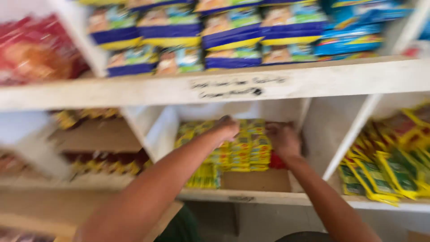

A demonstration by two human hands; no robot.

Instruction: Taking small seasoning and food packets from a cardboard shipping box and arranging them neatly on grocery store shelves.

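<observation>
Both hands reach into the middle compartment of a white shelf unit (251, 87), and the whole view is blurred. The left hand (227, 127) rests on top of a stack of small yellow sachets (242, 150) that stands against the far wall of that compartment; its fingers curl down over the stack's upper edge, but the blur hides whether they pinch anything. The right hand (283, 140) lies against the right side of the same stack, its fingers bent toward the packs, and I cannot tell whether they are closed on one. Just below that hand a red packet (277, 162) shows beside the stack. A second, lower pile of yellow sachets (204, 175) lies nearer, at the left of the compartment floor. On the shelf above stand blue and yellow packets (230, 33), with red bags (36, 49) to the far left. Green and yellow packets (387, 172) fill the compartment at the right
</observation>
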